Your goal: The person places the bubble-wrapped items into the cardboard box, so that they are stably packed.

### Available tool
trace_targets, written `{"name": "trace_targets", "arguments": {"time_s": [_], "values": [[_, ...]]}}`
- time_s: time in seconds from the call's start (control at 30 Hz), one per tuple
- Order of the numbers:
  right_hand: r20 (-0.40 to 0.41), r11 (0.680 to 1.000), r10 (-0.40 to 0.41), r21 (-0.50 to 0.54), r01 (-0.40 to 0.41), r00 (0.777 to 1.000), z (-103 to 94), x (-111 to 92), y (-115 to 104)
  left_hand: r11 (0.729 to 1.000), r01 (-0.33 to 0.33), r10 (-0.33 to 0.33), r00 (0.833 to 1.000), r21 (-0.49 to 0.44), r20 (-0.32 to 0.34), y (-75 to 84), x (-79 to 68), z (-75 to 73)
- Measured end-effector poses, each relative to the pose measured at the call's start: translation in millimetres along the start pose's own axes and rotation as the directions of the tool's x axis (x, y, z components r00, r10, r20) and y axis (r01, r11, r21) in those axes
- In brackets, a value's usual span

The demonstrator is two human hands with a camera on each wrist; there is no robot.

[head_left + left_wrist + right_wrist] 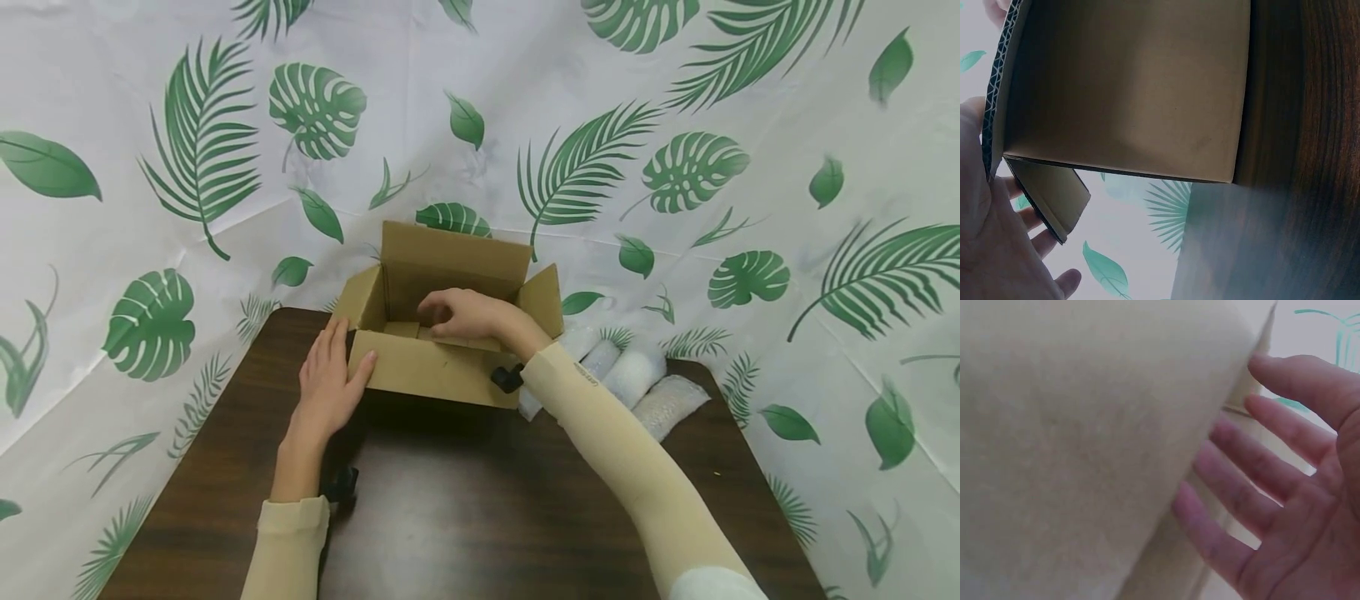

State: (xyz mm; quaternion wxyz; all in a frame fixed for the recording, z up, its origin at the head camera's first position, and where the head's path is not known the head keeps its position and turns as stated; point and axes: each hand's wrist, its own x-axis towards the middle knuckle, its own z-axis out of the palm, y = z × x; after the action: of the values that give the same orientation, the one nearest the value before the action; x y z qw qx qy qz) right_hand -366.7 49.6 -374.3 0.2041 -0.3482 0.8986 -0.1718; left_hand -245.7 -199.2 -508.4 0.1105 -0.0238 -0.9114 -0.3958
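Observation:
An open cardboard box [435, 371] stands near the back of the table, its flaps raised or spread. My left hand [327, 379] rests at its front left corner, fingers stretched along the left flap [358, 300] and thumb at the front flap's edge. In the left wrist view, the fingers show beyond the box's brown side [1141, 87]. My right hand [476, 315] reaches over the front into the box opening, fingers loosely bent and nothing between them. The right wrist view shows its spread fingers beside a cardboard flap [1085, 437]. Low inside the box lie light brown cardboard surfaces [401, 329].
Several bubble-wrapped items [633, 371] lie at the box's right, partly behind the right sleeve [622, 450]. The dark wooden table [450, 500] stretches out in front. A white leaf-patterned cloth [465, 183] hangs behind and at both sides.

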Motion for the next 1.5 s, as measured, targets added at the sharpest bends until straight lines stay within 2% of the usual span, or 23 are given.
{"name": "trace_targets", "arguments": {"time_s": [0.17, 0.3, 0.5, 0.8, 0.9, 1.0, 1.13, 1.37, 1.5], "values": [[-0.145, 0.997, -0.049, 0.052, 0.057, 0.988, -5.3, -23.1, -6.8, 1.0, -0.002, 0.002, 1.0, -0.002, -0.002, 1.8, 0.8, -0.9], [-0.275, 0.995, -0.055, 0.07, 0.077, 0.96, -9.9, -46.4, -12.4, 1.0, 0.0, 0.0, 1.0, 0.0, -0.001, 2.4, 0.4, -1.6], [-0.457, 0.99, -0.05, 0.097, 0.106, 0.888, -11.4, -83.9, -16.0, 1.0, -0.002, 0.002, 1.0, -0.005, 0.011, -0.4, -1.4, -1.0], [-0.642, 0.978, -0.086, 0.092, 0.189, 0.761, 3.3, -129.3, -9.8, 1.0, -0.017, 0.017, 1.0, -0.002, -0.02, -0.9, -3.3, -3.3], [-0.692, 0.974, -0.033, 0.138, 0.178, 0.721, 10.5, -143.8, -5.7, 1.0, -0.02, 0.02, 1.0, -0.007, -0.021, -0.4, -3.1, -2.5], [-0.725, 0.962, 0.059, 0.224, 0.154, 0.686, 20.8, -157.2, 4.3, 1.0, -0.024, 0.024, 1.0, -0.009, -0.018, -0.8, -2.5, -0.3], [-0.759, 0.937, 0.165, 0.321, 0.141, 0.63, 37.3, -173.7, 27.2, 1.0, -0.028, 0.028, 1.0, -0.013, -0.01, -1.0, -1.9, 2.5], [-0.803, 0.898, 0.306, 0.422, 0.125, 0.511, 66.1, -201.2, 72.3, 0.999, -0.027, 0.027, 0.999, -0.018, -0.021, -0.7, -1.9, 5.3], [-0.795, 0.875, 0.402, 0.48, 0.066, 0.455, 79.8, -219.7, 95.4, 0.999, -0.031, 0.03, 0.999, -0.016, -0.038, -1.6, -2.6, 6.6]]}}
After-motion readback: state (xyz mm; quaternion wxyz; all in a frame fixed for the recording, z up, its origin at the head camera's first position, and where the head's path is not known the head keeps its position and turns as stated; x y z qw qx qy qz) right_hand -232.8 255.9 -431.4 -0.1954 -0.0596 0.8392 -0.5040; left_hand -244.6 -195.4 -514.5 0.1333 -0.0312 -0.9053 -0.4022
